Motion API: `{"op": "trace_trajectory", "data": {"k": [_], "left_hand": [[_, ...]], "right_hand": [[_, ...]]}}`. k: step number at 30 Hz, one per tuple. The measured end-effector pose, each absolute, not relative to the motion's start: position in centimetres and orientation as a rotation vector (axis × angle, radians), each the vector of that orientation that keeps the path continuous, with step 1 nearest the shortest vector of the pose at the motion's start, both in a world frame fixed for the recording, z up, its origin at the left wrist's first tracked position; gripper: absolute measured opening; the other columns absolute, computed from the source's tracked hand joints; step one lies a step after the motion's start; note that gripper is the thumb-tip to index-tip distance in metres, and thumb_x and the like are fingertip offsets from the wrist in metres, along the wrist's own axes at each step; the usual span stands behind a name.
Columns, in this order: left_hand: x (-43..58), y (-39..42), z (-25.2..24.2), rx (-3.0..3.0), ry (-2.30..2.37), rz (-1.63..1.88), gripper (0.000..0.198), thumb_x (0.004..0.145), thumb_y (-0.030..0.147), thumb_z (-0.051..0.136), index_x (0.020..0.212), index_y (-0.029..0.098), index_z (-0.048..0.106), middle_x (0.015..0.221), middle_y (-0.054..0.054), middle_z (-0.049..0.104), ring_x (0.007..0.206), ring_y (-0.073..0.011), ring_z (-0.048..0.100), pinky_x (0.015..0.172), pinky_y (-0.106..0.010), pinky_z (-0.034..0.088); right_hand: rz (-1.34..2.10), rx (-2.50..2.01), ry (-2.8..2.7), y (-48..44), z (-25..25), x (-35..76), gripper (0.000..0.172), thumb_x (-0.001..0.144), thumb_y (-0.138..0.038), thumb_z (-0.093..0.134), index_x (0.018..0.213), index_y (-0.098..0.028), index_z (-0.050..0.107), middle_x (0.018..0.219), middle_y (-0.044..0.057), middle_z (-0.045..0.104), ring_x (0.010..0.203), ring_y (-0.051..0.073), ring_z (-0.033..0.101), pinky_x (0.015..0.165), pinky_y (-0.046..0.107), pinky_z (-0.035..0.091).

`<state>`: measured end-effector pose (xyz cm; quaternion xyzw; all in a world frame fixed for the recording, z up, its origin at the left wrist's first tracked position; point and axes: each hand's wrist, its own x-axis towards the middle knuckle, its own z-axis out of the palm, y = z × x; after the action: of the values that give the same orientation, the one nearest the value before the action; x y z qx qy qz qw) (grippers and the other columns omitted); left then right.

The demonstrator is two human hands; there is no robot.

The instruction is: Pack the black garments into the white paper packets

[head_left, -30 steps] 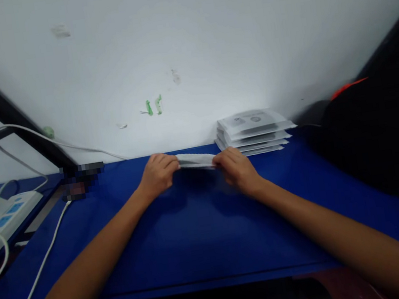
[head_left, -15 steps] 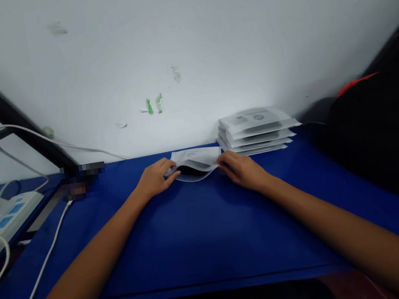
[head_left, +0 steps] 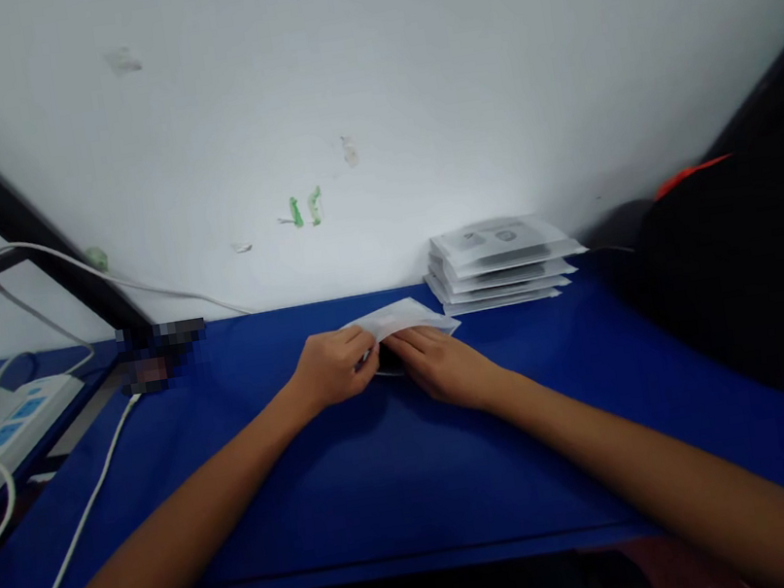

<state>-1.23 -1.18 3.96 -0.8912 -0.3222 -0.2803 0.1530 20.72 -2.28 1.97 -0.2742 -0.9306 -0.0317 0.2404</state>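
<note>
A white plastic pouch lies on the blue table near the wall, its mouth facing me and its inside dark. My left hand pinches the left edge of the mouth between thumb and fingers. My right hand reaches into the mouth with its fingers stretched out; the upper sheet of the pouch covers the fingertips. Whether those fingertips touch anything inside is hidden. Behind and to the right of my right hand stands a stack of similar white pouches, the top one bearing grey printed marks.
The blue table meets a white wall. On the left are a power strip with plugs and a white cable running across the table. A large black object with a red edge fills the right side.
My right hand has moved left from the pouch's right edge into its mouth. My left hand has shifted slightly right and nearer to me. The pouch has tilted, its top sheet lifted.
</note>
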Motion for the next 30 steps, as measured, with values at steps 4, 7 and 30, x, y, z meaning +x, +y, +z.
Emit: {"op": "trace_trajectory", "data": {"k": [4, 7, 30], "left_hand": [[-0.5, -2.0, 4.7, -2.596, -0.882, -0.733, 0.021, 0.092, 0.026, 0.044, 0.078, 0.020, 0.059, 0.072, -0.003, 0.061, 0.066, -0.0167, 0.058, 0.062, -0.029, 0.047], [-0.4, -1.9, 4.7, -2.686, -0.889, -0.737, 0.019, 0.085, 0.020, 0.049, 0.102, 0.018, 0.058, 0.096, -0.010, 0.064, 0.087, -0.0228, 0.061, 0.078, -0.035, 0.051], [-1.0, 6.7, -0.6, -2.764, -1.584, -0.554, 0.054, 0.100, 0.056, 0.029, 0.128, 0.017, 0.055, 0.136, -0.018, 0.057, 0.133, -0.0314, 0.047, 0.105, -0.050, 0.039]], "right_hand": [[-0.147, -0.998, -2.627, -0.9, 1.3, 20.6, 0.037, 0.084, -0.012, 0.051, 0.121, -0.009, 0.054, 0.106, 0.018, 0.068, 0.092, 0.026, 0.064, 0.078, 0.038, 0.050], [-0.225, -0.980, -2.650, -0.4, 1.6, 21.3, 0.028, 0.086, -0.011, 0.048, 0.112, -0.011, 0.058, 0.097, 0.015, 0.069, 0.083, 0.024, 0.063, 0.074, 0.037, 0.047], [0.215, -0.558, -2.513, -2.2, 2.6, 22.8, 0.057, 0.082, 0.005, 0.038, 0.134, -0.016, 0.049, 0.139, 0.018, 0.048, 0.128, 0.024, 0.048, 0.100, 0.046, 0.048]]}}
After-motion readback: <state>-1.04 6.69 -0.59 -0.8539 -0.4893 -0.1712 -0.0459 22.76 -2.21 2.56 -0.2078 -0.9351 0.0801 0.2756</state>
